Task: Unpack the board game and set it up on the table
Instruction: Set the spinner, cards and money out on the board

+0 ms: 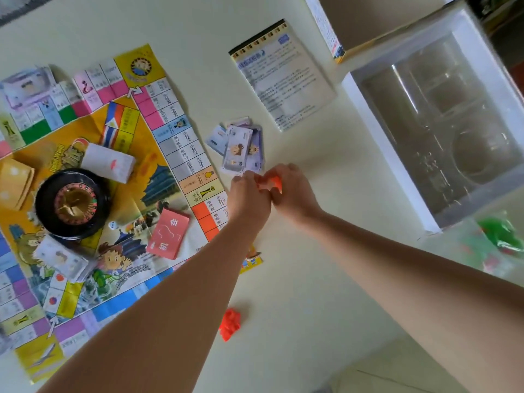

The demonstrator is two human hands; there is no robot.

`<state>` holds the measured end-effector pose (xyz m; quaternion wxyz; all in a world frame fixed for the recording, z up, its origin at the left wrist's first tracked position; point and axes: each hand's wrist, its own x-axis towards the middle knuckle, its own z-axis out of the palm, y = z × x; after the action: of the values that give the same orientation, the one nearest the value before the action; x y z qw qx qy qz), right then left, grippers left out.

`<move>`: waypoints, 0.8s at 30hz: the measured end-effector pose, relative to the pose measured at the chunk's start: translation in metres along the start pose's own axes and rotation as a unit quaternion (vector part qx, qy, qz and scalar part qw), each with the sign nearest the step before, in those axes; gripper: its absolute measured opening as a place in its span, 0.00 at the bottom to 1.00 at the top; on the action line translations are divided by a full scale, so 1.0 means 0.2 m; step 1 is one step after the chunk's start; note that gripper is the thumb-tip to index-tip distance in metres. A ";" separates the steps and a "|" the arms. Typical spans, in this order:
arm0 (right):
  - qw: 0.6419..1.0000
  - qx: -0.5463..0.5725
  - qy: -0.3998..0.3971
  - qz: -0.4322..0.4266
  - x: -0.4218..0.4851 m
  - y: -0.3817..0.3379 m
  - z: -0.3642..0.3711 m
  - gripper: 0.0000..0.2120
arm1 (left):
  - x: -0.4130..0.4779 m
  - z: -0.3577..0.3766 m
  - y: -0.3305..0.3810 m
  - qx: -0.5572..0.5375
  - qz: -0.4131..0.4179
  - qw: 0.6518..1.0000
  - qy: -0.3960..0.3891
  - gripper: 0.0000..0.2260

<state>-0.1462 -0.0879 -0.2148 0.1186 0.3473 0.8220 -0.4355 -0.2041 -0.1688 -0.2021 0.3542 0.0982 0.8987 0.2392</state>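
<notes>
Where the two hands meet, just off the board's right edge, left hand (248, 194) and right hand (292, 191) are both curled and pinch one small orange piece (274, 182) between the fingertips. Blur hides whether it is a single token, a joined cluster or a little bag.

Step, as I read it: pulling orange pieces apart or opening them for sorting. To do it well, keep the pinch low over the bench (312, 293) so nothing flies, and pull in short tugs rather than one snap.

Just beyond the fingers lies a loose heap of banknotes (241, 148), near enough to scatter if a knuckle swings forward. The board (85, 165) lies flat to the left, already carrying a roulette wheel (71, 202) and a red card deck (168, 234); the left forearm crosses its corner.

A second orange cluster (229, 324) sits nearer the body, between the forearms. Rule sheet (283, 78) is farther out. Clear box (439, 123) stands at right near the bench edge, green pieces (502, 234) beside it. Best open room: bare bench between the hands and the box.
</notes>
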 end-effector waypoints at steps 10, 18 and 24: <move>0.995 0.034 0.055 -0.070 -0.07 0.04 0.02 0.20 | -0.08 0.02 -0.03 -0.044 0.013 0.998 0.043 0.18; 0.994 0.012 0.051 -0.093 -0.10 0.07 -0.02 0.27 | -0.11 -0.01 -0.04 -0.085 0.005 0.995 0.045 0.22; 0.996 -0.026 0.081 -0.039 -0.12 0.11 -0.06 0.26 | -0.10 -0.04 -0.09 -0.034 -0.005 0.996 0.078 0.20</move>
<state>-0.1129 -0.0822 -0.2098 0.0436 0.3455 0.8530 -0.3889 -0.1959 -0.1942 -0.1949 0.2873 0.0624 0.9155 0.2745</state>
